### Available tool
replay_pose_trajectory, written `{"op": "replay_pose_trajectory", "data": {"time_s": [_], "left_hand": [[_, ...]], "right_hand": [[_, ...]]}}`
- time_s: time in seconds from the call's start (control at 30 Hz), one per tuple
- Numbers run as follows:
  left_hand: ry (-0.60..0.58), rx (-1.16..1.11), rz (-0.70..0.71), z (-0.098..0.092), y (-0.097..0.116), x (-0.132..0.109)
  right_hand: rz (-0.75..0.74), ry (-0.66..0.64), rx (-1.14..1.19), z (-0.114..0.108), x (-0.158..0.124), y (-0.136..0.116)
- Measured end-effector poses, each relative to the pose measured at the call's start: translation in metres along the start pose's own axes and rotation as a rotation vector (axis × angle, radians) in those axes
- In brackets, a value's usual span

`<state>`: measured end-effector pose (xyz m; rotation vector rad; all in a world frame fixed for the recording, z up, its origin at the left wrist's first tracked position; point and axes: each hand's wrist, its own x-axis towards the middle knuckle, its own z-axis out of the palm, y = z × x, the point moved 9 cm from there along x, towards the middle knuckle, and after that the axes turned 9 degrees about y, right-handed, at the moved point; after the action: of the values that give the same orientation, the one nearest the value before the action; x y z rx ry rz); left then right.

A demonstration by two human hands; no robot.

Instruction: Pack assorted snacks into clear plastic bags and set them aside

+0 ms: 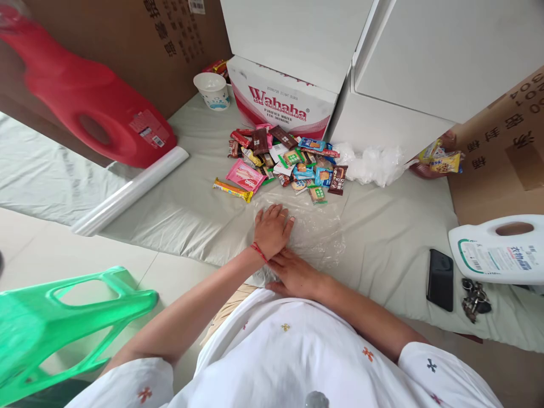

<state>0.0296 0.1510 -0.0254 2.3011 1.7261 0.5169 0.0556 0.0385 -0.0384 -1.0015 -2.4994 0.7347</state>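
Observation:
My left hand (271, 231), with a red string on its wrist, lies palm down with its fingers extended on a clear plastic bag (317, 232). Crossing below that wrist is my right hand (296, 274), resting flat on the near part of the plastic, its fingertips partly hidden. Both hands appear to hold nothing. Just beyond them sits a pile of small wrapped snacks (293, 158). A pink snack packet (246, 175) and a yellow snack bar (233, 190) lie at its near left edge, and a brown wrapper (338, 179) at its right.
Behind the pile stands a Wahaha carton (284, 99), with a paper cup (212, 90) to its left. Crumpled plastic bags (372, 163) lie right of the pile. Leftward are a film roll (131, 190), red jug (97, 96) and green stool (76, 317); rightward, a phone (440, 280), keys (475, 300) and white jug (497, 249).

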Motion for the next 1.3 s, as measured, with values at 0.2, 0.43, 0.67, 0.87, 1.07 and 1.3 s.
{"op": "replay_pose_trajectory", "data": {"time_s": [0.2,0.43,0.67,0.87,1.07,1.3], "left_hand": [[-0.056,0.121,0.097,0.021,-0.018,-0.003],[-0.043,0.106,0.14,0.019,-0.027,-0.01],[-0.033,0.071,0.129,0.017,-0.028,-0.009],[-0.021,0.042,0.132,0.016,-0.029,-0.01],[-0.025,0.027,0.127,0.016,-0.03,-0.009],[-0.018,0.012,0.142,0.015,-0.03,-0.01]], "right_hand": [[-0.035,-0.03,0.263,-0.032,-0.001,0.011],[0.594,0.51,-0.471,-0.217,0.048,0.187],[0.736,0.294,-0.792,-0.241,0.118,0.246],[0.852,0.239,-0.86,-0.255,0.073,0.251],[0.83,0.398,-0.732,-0.247,0.05,0.235],[0.945,0.517,-0.306,-0.18,0.089,0.235]]}}
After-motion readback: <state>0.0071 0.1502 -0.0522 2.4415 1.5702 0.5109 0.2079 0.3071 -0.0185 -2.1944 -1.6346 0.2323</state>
